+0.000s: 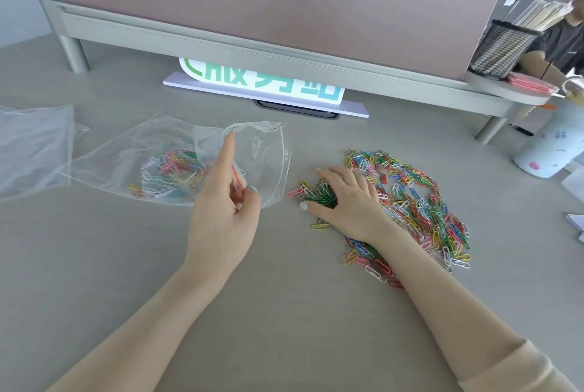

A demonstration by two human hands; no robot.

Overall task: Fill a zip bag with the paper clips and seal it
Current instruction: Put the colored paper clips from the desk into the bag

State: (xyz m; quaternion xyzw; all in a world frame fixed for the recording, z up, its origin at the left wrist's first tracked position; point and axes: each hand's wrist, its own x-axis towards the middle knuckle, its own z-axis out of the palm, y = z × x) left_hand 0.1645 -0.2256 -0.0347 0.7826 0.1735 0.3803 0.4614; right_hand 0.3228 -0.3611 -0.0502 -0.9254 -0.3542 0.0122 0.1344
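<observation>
Nearest, the right hand (347, 198) lies palm-down with fingers spread over the left edge of the loose paper clips (420, 202), cupping a small bunch without, as far as shows, closing on it; the heap spreads toward the counter's (284, 312) right edge. Just to its left the left hand (226, 202) pinches the red-lined mouth of the zip bag (177, 164), holding it open toward the right hand; the bag's long axis runs away leftward, some clips already inside, so the gathered bunch probably needs only a short sweep left into the mouth.
</observation>
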